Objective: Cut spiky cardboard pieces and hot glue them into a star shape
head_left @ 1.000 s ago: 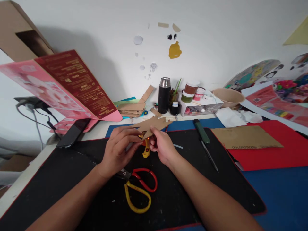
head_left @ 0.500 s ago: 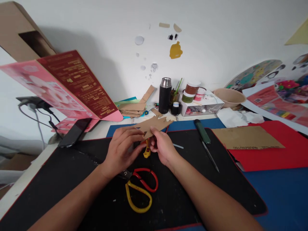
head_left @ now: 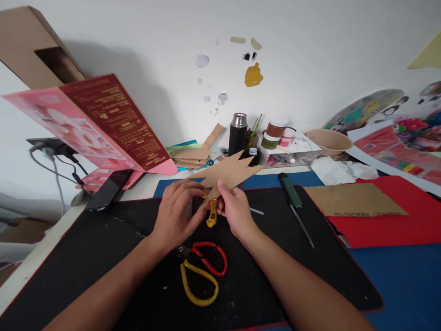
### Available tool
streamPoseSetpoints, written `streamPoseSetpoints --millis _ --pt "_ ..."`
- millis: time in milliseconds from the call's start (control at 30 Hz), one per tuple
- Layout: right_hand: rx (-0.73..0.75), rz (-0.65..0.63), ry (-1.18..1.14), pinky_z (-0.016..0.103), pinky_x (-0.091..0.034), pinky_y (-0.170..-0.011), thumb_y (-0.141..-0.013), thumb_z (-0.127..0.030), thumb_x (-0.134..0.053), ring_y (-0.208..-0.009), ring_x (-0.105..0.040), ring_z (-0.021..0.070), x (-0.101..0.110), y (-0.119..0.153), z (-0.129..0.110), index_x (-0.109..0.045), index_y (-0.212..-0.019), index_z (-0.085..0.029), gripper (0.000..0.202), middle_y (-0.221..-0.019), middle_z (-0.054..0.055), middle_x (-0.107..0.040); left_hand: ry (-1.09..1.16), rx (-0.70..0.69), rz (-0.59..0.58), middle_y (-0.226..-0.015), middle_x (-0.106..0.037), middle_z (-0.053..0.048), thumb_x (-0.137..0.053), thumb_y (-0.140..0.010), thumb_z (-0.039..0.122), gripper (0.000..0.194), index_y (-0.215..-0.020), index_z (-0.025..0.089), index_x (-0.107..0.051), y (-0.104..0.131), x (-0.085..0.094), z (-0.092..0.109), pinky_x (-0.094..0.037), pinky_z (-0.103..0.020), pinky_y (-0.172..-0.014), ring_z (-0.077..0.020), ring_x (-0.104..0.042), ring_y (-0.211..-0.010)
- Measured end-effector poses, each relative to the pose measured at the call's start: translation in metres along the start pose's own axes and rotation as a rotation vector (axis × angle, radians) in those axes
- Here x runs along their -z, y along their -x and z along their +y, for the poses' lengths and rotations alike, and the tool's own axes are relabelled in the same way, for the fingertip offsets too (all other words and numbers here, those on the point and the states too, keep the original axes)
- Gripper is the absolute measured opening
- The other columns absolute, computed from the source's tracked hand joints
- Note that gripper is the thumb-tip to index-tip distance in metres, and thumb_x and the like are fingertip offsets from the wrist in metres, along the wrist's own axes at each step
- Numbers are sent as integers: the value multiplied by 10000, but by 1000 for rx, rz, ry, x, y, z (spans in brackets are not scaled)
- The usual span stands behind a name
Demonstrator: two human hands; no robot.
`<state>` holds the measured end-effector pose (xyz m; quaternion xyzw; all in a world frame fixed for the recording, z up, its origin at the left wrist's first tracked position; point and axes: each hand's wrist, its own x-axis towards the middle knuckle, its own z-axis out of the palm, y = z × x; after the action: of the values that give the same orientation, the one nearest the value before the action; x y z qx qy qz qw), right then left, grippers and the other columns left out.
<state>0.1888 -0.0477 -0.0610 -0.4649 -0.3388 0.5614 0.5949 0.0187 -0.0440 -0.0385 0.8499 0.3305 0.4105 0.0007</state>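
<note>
A jagged, pointed piece of cardboard (head_left: 229, 172) is held up over the black mat (head_left: 268, 257). My right hand (head_left: 236, 207) pinches its near edge, thumb on top. On the other side my left hand (head_left: 179, 209) has its fingers closed at the cardboard's lower left edge. Partly hidden behind the hands, a yellow tool with a small red switch (head_left: 212, 216), looking like a glue gun, lies on the mat. Nearer to me, scissors (head_left: 201, 276) with one red and one yellow handle loop lie with their blades under my left wrist.
A green utility knife (head_left: 290, 189) and a pen (head_left: 302, 225) lie right of my hands. Beyond are a red sheet with a cardboard strip (head_left: 354, 200), a black flask (head_left: 237, 135) and paint jars (head_left: 270, 140). A phone (head_left: 108, 189) leans at the left by a pink folder (head_left: 113, 124).
The cardboard has turned and tilted between my hands, so its jagged far edge now shows more and covers the flask's lower part. Both hands keep their hold.
</note>
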Motion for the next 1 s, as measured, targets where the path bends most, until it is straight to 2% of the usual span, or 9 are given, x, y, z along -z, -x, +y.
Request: streamPoseSetpoints --millis 100,200,300,367,433,533,633,833,1000 --pt "87 46 9 269 -308 -431 -850 -707 -746 -395 -413 107 3 -2 -2 -467 -545 -248 617 -442 -51 -448 1 -16 24 -1224 -756 -102 -693 -983 218 210 -1184 244 -640 -2 3 -1 -502 -496 -1042 -287 -679 -1189" --pt "135 84 17 282 -307 -445 -899 -693 -714 -405 -421 118 7 -3 -5 -452 -513 -253 641 -436 -37 -446 -36 -9 142 -1220 -737 -111 -681 -983 207 200 -1176 242 -646 -3 7 -1 -512 -493 -1023 -290 -672 -1175" --pt "158 110 24 288 -305 -453 -926 -682 -694 -413 -431 124 9 -4 -9 -441 -480 -256 668 -429 -29 -433 -12 33 204 -942 -724 -58 -654 -1001 201 27 -1000 229 -655 -2 11 0 -543 -374 -828 -224 -688 -899" --pt "169 125 33 293 -307 -457 -926 -689 -694 -410 -429 125 9 -3 -10 -439 -467 -258 679 -426 -30 -423 56 60 127 -744 -663 -5 -612 -1036 221 161 -877 224 -636 -1 10 2 -495 -290 -638 -163 -634 -672" --pt "175 129 49 298 -316 -461 -926 -696 -692 -409 -429 126 8 -1 -11 -445 -466 -259 682 -427 -30 -423 116 89 21 -701 -677 13 -594 -1059 266 209 -865 218 -658 1 7 3 -464 -256 -558 -138 -629 -591" --pt "180 119 70 300 -328 -465 -927 -703 -692 -412 -432 127 7 1 -11 -462 -479 -257 673 -435 -28 -436 145 158 -59 -803 -768 2 -634 -1048 349 165 -1030 212 -724 4 1 3 -510 -239 -586 -145 -702 -639" --pt "183 103 69 295 -335 -461 -918 -712 -699 -408 -433 124 6 2 -10 -467 -492 -254 667 -437 -32 -438 161 204 -96 -797 -764 7 -658 -1032 383 219 -1142 204 -724 6 -3 4 -520 -233 -580 -140 -698 -625" --pt "184 88 85 267 -361 -445 -841 -775 -741 -413 -446 116 2 7 -8 -489 -569 -245 648 -457 -47 -467 181 227 -149 -781 -746 12 -615 -1045 374 220 -1092 187 -722 7 -3 9 -503 -222 -592 -124 -670 -624" --pt "219 63 136 256 -373 -448 -858 -800 -698 -412 -451 111 1 8 -7 -473 -569 -246 664 -447 -52 -454 183 287 -163 -810 -769 -1 -596 -1056 369 236 -1046 179 -737 8 -4 9 -492 -221 -619 -124 -681 -650"
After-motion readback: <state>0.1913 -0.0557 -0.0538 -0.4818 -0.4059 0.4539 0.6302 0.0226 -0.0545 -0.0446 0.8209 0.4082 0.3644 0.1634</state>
